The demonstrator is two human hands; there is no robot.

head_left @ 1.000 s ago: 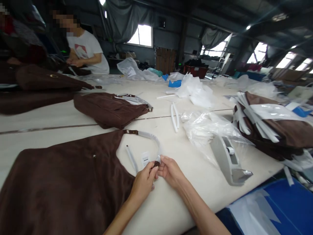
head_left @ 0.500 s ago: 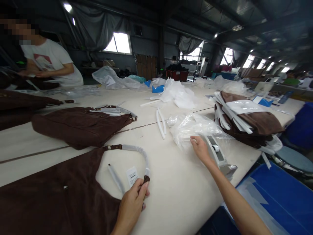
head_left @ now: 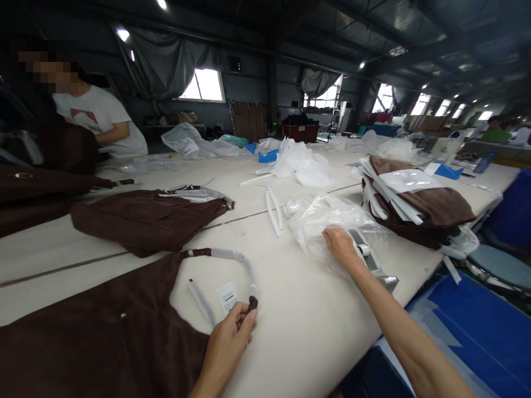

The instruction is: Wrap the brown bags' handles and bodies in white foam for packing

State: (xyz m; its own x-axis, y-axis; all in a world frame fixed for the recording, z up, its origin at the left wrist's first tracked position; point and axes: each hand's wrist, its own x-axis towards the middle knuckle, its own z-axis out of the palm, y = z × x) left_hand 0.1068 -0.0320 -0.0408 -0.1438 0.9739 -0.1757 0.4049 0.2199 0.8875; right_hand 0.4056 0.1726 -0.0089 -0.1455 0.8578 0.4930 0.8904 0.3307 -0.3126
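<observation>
The dark brown handbag (head_left: 103, 342) lies at the lower left, its strap (head_left: 243, 261) curving out in clear wrapping. My left hand (head_left: 232, 334) is closed around the strap's brown end. Beside it are a white printed tag (head_left: 228, 298) and a second wrapped strap piece (head_left: 202, 301). On the right, my right hand (head_left: 340, 246) rests over a crumpled clear plastic bag (head_left: 307, 226), fingers pinched together; whatever they hold is too indistinct to make out. Just right of that hand, a grey tape dispenser (head_left: 369, 257) sits partly behind the wrist.
Another brown handbag (head_left: 145, 218) lies behind the first. Brown bags with white padding (head_left: 415, 193) are stacked at right. Two white foam tubes (head_left: 274, 213) and white wrapping sheets (head_left: 301, 163) lie mid-table. A blue bin (head_left: 477, 326) stands beyond the table edge. A co-worker (head_left: 105, 121) is at far left.
The view has shifted slightly. Both my hands keep nearly the same places and grips. At far left, the co-worker has a dark brown item raised in front of them.
</observation>
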